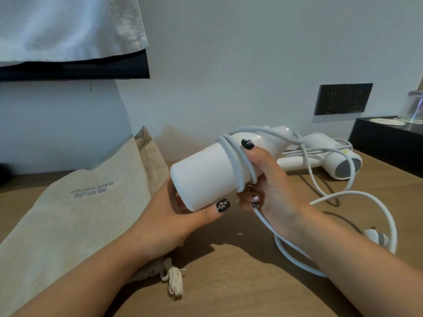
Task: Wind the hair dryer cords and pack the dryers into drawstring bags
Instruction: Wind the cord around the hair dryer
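Here, both hands hold a white hair dryer (206, 177) above the wooden table (229, 294), near the middle of the view. The left hand (183, 216) cups the barrel from below, thumb curled up its front. The right hand (270, 179) grips the dryer's far side and pinches the white cord (235, 161), which loops twice around the body. The slack cord trails right across the table to its plug (376, 237), near the right edge. Bare tabletop lies in front of the hands. To the left, two beige drawstring bags (87, 213) lie flat, overlapping, their tasselled string (175, 282) at the front; whether anything is inside them I cannot tell. A second dryer (320, 159) rests by the wall behind, beside a black stand (384, 143).
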